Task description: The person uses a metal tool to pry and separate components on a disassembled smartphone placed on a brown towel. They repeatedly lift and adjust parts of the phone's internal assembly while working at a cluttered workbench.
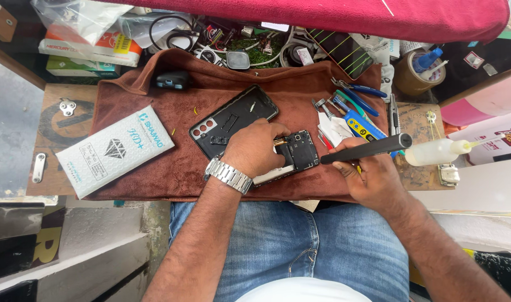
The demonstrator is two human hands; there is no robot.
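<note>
Phone (pixel 296 152) lies opened at mat (pixel 155 168) centre, pinned by left hand (pixel 254 150); back cover (pixel 233 120) already off at 10 o'clock. Right hand (pixel 372 180) is clenched on driver (pixel 367 149). Internals exposed; reassembly not yet done.

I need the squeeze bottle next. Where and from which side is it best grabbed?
Take the clear squeeze bottle around its wide body, coming from above. It lies on its side beside the right hand, thin nozzle pointing right, so the round middle is the easiest part to wrap; the nozzle looks too slim to hold.
</note>
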